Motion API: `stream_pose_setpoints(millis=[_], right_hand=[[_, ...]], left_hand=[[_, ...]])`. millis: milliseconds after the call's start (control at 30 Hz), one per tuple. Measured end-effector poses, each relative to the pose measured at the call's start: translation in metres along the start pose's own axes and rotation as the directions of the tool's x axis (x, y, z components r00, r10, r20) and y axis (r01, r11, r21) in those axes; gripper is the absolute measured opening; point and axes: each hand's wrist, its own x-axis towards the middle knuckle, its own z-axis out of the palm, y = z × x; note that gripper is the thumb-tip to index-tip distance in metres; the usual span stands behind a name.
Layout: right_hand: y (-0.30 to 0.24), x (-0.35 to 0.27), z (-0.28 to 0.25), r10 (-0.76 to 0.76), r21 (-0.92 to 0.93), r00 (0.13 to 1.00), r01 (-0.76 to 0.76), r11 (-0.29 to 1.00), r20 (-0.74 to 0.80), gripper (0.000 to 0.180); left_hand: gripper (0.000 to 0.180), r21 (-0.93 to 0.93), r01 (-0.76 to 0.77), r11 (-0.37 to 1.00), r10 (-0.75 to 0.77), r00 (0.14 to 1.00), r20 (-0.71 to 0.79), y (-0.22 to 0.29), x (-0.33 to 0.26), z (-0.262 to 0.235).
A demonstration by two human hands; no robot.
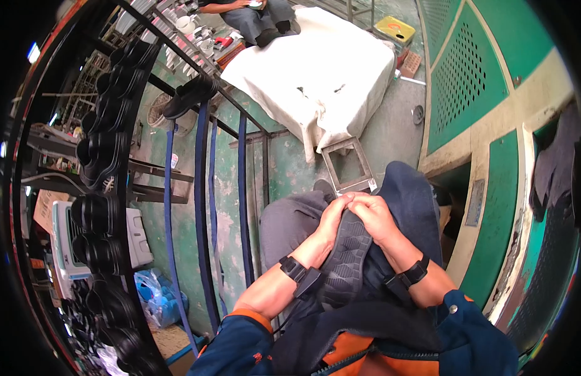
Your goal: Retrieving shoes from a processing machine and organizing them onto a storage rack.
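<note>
A black shoe [347,263] lies sole up over my lap, its patterned tread facing me. My left hand [332,219] is closed on the far end of the shoe from the left side. From the other side my right hand [376,218] grips the same end, and the fingertips of both hands meet there. The shoe's upper is hidden beneath the sole. Dark bands with small boxes are strapped round both my wrists.
To the left a metal rack holds a column of black shoes [102,153], with one more shoe [191,97] on its upper bar. A cloth-covered table [309,69] stands ahead, a person [256,22] beyond it. Before me is a metal frame [348,166]; green cabinets [469,69] line the right.
</note>
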Motion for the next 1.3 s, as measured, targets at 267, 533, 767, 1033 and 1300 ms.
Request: stream_pose_setpoints(millis=[267,533,767,1033,1300], right_hand=[[-0.018,-0.017,0.016,-0.138,-0.140,0.990,0.136,0.981,-0.005,0.018],[-0.048,-0.022,0.028,-0.355,-0.238,0.932,0.362,0.901,0.074,0.014],[-0.037,0.028,-0.014,0.227,0.322,0.971,-0.194,0.927,-0.068,0.033],[-0.043,0.026,0.012,0.336,0.415,0.941,-0.323,0.851,0.042,0.042],[0.002,0.030,-0.027,0.225,0.160,0.965,-0.203,0.966,-0.136,0.036]], left_hand=[[0.044,0.186,-0.214,0.959,0.195,0.974,0.118,0.000,-0.020,-0.001],[0.045,0.304,-0.376,0.875,0.322,0.922,0.215,0.016,-0.033,0.002],[0.071,-0.091,0.122,0.988,-0.115,0.991,0.072,-0.002,-0.079,-0.004],[0.095,-0.544,0.370,0.753,-0.259,0.927,0.273,-0.018,-0.167,0.013],[0.069,-0.250,0.254,0.934,-0.263,0.965,-0.002,-0.002,-0.183,0.013]])
